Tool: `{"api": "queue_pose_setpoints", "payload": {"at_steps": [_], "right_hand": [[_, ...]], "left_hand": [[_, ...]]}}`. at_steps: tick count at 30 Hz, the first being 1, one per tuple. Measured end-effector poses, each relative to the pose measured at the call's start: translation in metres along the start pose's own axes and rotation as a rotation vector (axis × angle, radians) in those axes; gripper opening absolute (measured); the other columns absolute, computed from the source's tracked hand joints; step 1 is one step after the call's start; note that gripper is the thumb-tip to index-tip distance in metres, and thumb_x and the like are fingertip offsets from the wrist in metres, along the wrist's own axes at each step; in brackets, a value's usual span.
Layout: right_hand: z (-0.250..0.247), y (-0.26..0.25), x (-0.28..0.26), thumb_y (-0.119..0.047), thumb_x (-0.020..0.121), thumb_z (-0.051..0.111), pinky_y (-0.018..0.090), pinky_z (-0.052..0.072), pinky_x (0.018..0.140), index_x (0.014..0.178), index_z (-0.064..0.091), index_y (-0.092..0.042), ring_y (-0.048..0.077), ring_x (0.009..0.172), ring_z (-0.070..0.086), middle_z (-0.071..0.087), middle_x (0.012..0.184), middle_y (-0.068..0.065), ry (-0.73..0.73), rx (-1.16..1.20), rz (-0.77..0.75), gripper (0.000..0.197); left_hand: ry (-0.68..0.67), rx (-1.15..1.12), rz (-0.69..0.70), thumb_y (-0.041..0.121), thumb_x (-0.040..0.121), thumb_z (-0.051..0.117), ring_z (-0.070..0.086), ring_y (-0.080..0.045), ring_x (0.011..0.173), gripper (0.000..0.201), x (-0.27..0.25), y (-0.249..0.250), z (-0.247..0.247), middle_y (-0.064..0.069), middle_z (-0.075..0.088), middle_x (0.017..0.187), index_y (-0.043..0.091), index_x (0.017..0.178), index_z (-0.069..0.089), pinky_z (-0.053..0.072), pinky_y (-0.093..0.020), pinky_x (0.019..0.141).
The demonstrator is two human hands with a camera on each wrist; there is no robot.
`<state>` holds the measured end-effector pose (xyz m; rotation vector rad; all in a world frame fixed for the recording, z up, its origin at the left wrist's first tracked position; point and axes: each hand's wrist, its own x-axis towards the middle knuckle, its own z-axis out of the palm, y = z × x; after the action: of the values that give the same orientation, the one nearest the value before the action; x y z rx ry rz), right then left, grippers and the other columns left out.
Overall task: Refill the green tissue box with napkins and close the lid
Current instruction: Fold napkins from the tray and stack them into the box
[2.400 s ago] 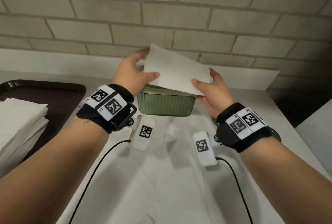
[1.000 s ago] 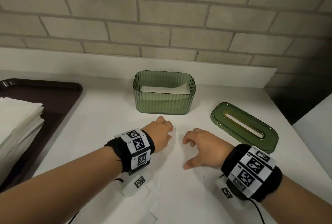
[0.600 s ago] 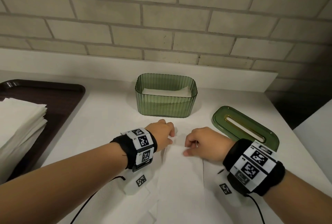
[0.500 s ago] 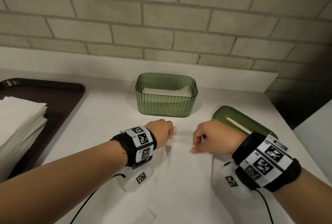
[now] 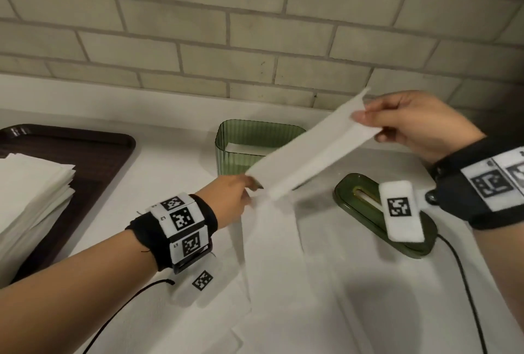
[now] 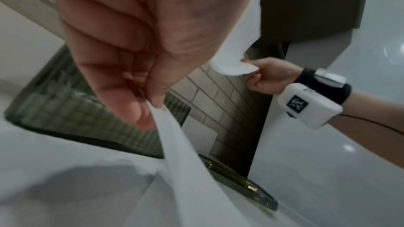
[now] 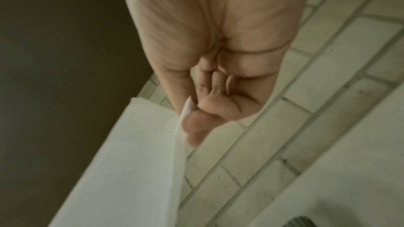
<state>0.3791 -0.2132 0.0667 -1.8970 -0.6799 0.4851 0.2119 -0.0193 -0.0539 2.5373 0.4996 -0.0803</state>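
A white napkin [image 5: 309, 149] stretches through the air in front of the open green tissue box [image 5: 235, 152]. My left hand [image 5: 232, 197] pinches its lower left end just above the counter; the left wrist view shows the fingertips [image 6: 153, 103] nipping the napkin [image 6: 181, 144]. My right hand [image 5: 411, 123] is raised at the right and pinches the upper end, with thumb and fingers on the napkin [image 7: 131, 153] in the right wrist view. White napkins lie inside the box. The green lid [image 5: 360, 211] with a slot lies flat on the counter at the right, under my right wrist.
A dark brown tray [image 5: 85, 155] at the left holds a thick stack of white napkins [image 5: 28, 197]. More unfolded napkins [image 5: 269, 282] lie spread on the white counter in front of me. A brick wall stands behind the box. Black cables trail from both wrists.
Both hands have lifted a napkin from the counter. The right hand has swung up and to the right, pulling it out long; the left hand has stayed low by the box.
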Motion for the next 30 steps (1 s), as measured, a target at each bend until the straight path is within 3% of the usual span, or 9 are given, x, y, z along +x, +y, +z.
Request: {"api": "queue_pose_setpoints", "payload": {"at_steps": [3, 6, 10, 13, 18, 21, 24, 27, 30], "right_hand": [[0.02, 0.007, 0.028, -0.006, 0.083, 0.068, 0.01, 0.044, 0.043, 0.083, 0.061, -0.007, 0.009, 0.061, 0.057, 0.065, 0.082, 0.008, 0.113, 0.176, 0.077, 0.006], [0.044, 0.014, 0.055, -0.004, 0.087, 0.063, 0.009, 0.045, 0.041, 0.082, 0.057, -0.009, 0.004, 0.053, 0.059, 0.062, 0.076, 0.003, 0.124, 0.31, 0.168, 0.01], [0.073, 0.025, 0.084, 0.0, 0.091, 0.056, 0.012, 0.046, 0.037, 0.092, 0.055, -0.001, 0.006, 0.042, 0.061, 0.063, 0.068, 0.008, 0.125, 0.349, 0.291, 0.002], [0.09, 0.034, 0.099, 0.003, 0.092, 0.053, 0.016, 0.047, 0.034, 0.103, 0.054, 0.003, 0.01, 0.033, 0.06, 0.064, 0.067, 0.014, 0.134, 0.248, 0.357, 0.011], [0.105, 0.047, 0.109, 0.003, 0.09, 0.053, 0.029, 0.06, 0.059, 0.12, 0.054, 0.004, 0.022, 0.072, 0.067, 0.064, 0.099, 0.014, 0.054, -0.014, 0.403, 0.03], [0.109, 0.046, 0.112, -0.008, 0.088, 0.059, 0.032, 0.057, 0.081, 0.117, 0.058, 0.001, 0.024, 0.095, 0.066, 0.064, 0.117, 0.012, 0.027, -0.512, 0.338, 0.03], [0.111, 0.033, 0.107, -0.011, 0.085, 0.063, 0.025, 0.048, 0.059, 0.105, 0.056, -0.002, 0.02, 0.077, 0.061, 0.061, 0.099, 0.011, -0.007, -0.838, 0.315, 0.023], [0.116, 0.033, 0.109, -0.006, 0.081, 0.066, 0.029, 0.046, 0.073, 0.127, 0.04, 0.001, 0.03, 0.108, 0.058, 0.047, 0.128, 0.017, -0.001, -1.008, 0.224, 0.054], [0.122, 0.027, 0.107, -0.004, 0.084, 0.06, 0.029, 0.042, 0.075, 0.12, 0.049, 0.0, 0.032, 0.108, 0.053, 0.034, 0.133, 0.018, -0.028, -1.181, 0.023, 0.038]], "left_hand": [[-0.01, 0.036, -0.029, 0.008, 0.096, 0.043, 0.06, -0.018, 0.106, 0.04, -0.011, -0.01, -0.004, -0.004, 0.059, 0.127, 0.017, 0.134, 0.05, 0.041, -0.017, 0.09], [0.02, 0.049, -0.033, 0.013, 0.093, 0.046, 0.055, -0.011, 0.115, 0.037, -0.022, -0.018, -0.009, 0.004, 0.059, 0.128, 0.021, 0.128, 0.057, 0.031, -0.007, 0.083], [0.014, 0.036, -0.046, 0.025, 0.091, 0.053, 0.053, -0.007, 0.082, 0.023, -0.03, -0.027, -0.006, 0.011, 0.058, 0.093, 0.022, 0.109, 0.066, 0.036, -0.011, 0.065], [0.026, 0.025, -0.044, 0.033, 0.091, 0.056, 0.048, 0.001, 0.07, 0.019, -0.031, -0.036, 0.002, 0.011, 0.056, 0.088, 0.022, 0.102, 0.067, 0.036, -0.014, 0.068], [0.073, -0.014, -0.062, 0.028, 0.091, 0.057, 0.051, -0.007, 0.077, 0.018, -0.033, -0.042, 0.004, 0.01, 0.054, 0.085, 0.021, 0.106, 0.066, 0.036, -0.016, 0.074], [0.097, -0.042, -0.067, 0.028, 0.091, 0.058, 0.052, -0.006, 0.076, 0.018, -0.033, -0.044, 0.003, 0.013, 0.052, 0.08, 0.021, 0.105, 0.066, 0.037, -0.015, 0.073], [0.111, -0.053, -0.058, 0.028, 0.091, 0.058, 0.053, -0.006, 0.075, 0.019, -0.033, -0.044, 0.002, 0.013, 0.053, 0.079, 0.021, 0.106, 0.066, 0.038, -0.015, 0.072], [0.149, -0.07, -0.045, 0.03, 0.09, 0.059, 0.055, -0.007, 0.076, 0.019, -0.034, -0.043, -0.004, 0.015, 0.054, 0.078, 0.021, 0.105, 0.067, 0.04, -0.015, 0.073], [0.213, -0.106, -0.021, 0.03, 0.09, 0.059, 0.058, -0.002, 0.066, 0.011, -0.036, -0.039, -0.023, 0.014, 0.059, 0.068, 0.024, 0.091, 0.067, 0.039, -0.009, 0.064]]}}
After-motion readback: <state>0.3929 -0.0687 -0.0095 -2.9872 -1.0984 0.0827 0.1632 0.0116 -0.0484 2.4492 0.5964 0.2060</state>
